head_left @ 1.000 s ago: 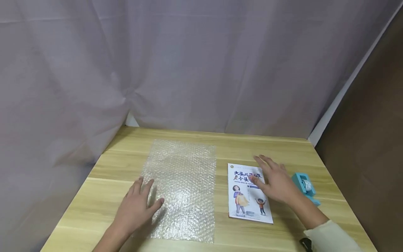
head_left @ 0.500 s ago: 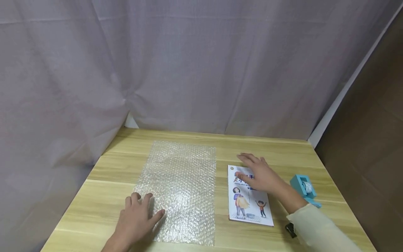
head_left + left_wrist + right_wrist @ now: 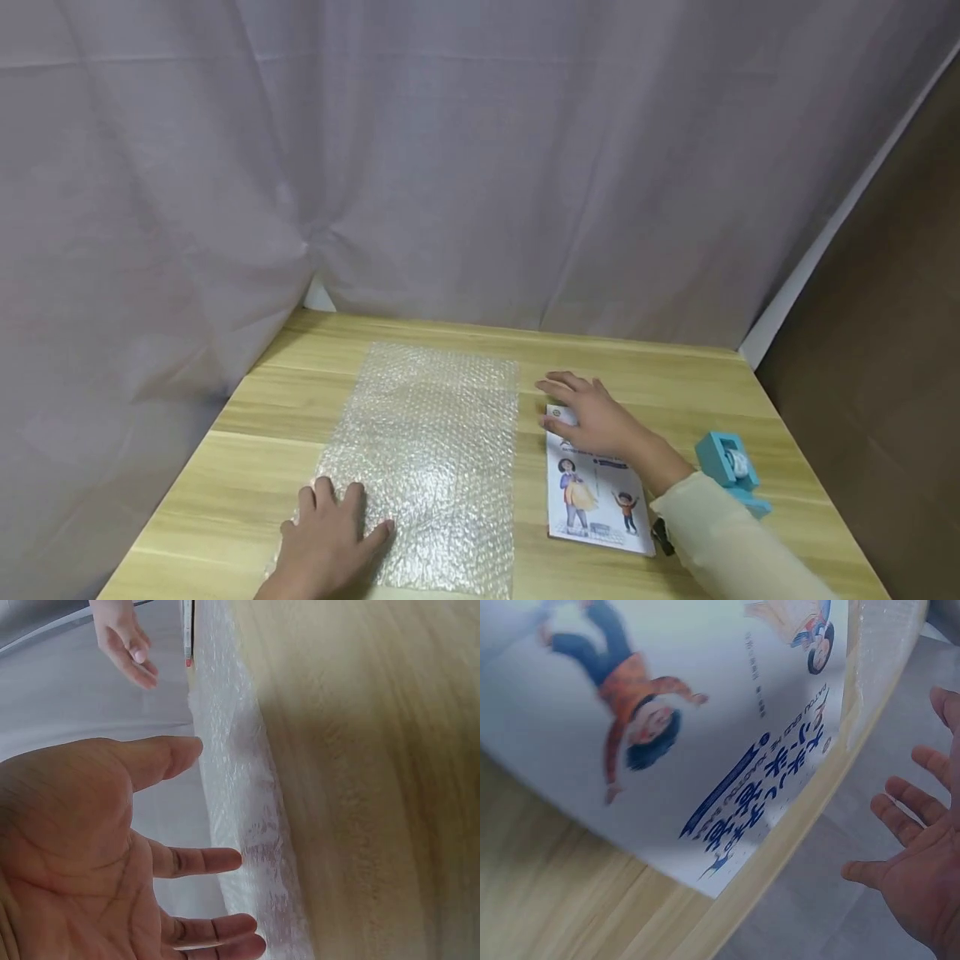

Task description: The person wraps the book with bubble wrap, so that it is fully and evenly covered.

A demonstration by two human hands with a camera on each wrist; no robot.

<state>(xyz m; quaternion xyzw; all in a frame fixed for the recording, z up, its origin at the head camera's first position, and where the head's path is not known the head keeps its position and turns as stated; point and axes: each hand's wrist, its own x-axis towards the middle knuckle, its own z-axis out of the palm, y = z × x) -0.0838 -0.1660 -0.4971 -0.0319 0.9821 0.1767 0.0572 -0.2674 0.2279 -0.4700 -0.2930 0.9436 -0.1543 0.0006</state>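
Note:
A clear sheet of bubble wrap (image 3: 442,450) lies flat on the wooden table. My left hand (image 3: 322,537) is over its lower left part, fingers spread and fingertips right at the sheet; the left wrist view shows the palm of this hand (image 3: 82,855) with nothing in it. To the right of the wrap lies a white picture book (image 3: 600,508) with cartoon figures on the cover. Above the book's top end, my right hand (image 3: 596,421) stretches its fingers leftward and hides much of the title. Its palm holds nothing in the right wrist view.
A teal tape dispenser (image 3: 727,462) with a roll of tape stands right of the book. A small black object (image 3: 662,537) is partly hidden by the right sleeve (image 3: 731,533). A grey cloth (image 3: 450,167) hangs behind the table (image 3: 202,500), and a brown panel (image 3: 885,350) borders the right.
The right hand has moved left across the top of the book. The left hand has come nearer the front edge and lower left of the bubble wrap. Book and wrap stay put.

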